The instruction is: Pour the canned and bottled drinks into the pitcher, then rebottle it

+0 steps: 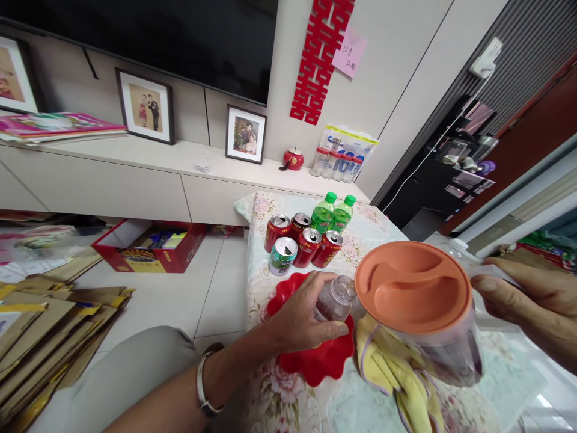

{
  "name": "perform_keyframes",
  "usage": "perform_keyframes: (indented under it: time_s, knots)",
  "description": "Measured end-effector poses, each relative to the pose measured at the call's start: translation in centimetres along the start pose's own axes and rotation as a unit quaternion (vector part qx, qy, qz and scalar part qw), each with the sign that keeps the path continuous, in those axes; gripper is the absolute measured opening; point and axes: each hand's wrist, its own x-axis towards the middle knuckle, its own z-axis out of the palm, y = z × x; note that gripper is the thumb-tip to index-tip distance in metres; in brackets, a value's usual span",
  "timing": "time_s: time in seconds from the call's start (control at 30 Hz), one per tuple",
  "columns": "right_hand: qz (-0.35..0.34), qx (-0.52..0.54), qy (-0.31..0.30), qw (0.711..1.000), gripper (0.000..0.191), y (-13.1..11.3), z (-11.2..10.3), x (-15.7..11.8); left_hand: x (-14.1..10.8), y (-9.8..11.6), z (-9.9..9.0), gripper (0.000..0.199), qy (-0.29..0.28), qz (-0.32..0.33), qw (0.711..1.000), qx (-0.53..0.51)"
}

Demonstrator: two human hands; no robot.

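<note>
My left hand [306, 313] is closed around a small clear glass jar [334, 299] with no lid, held over a red wavy-edged plate [315, 361]. The jar leans toward a clear plastic pitcher [451, 355] with an orange lid [412, 288]. My right hand [518, 300] grips the pitcher by its handle at the right and tilts it to the left. Its spout side is close to the jar's mouth; whether they touch, I cannot tell. Dark liquid shows low in the pitcher. Beneath it lies a yellow cloth [392, 367] with a purple edge.
Opened red cans [308, 248], a green-and-white can [283, 256] and two green-capped bottles [332, 213] stand at the back of the flowered tablecloth [351, 397]. A translucent container [460, 248] is partly hidden behind the pitcher. Lidded jars [336, 165] line the cabinet. Flattened cardboard [49, 337] lies left.
</note>
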Motion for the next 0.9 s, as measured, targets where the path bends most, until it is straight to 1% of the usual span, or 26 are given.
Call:
perform_keyframes:
  time_s: [0.3,0.43,0.63,0.9]
  knots:
    - [-0.009,0.004,0.005,1.000,0.061,0.07,0.14,0.28,-0.02,0.24,0.00,0.064,0.000,-0.001,1.000,0.006]
    - [-0.014,0.002,0.004,1.000,0.064,-0.03,0.07,0.26,-0.02,0.05,-0.05,0.065,-0.002,-0.001,1.000,0.005]
    - [-0.028,0.009,0.007,1.000,0.061,0.26,0.13,0.15,-0.03,-0.26,0.01,0.066,-0.001,-0.003,1.000,-0.005]
    - [-0.023,0.011,-0.001,1.000,0.060,0.51,0.22,0.14,-0.14,-0.11,0.13,0.066,0.003,-0.001,1.000,-0.006]
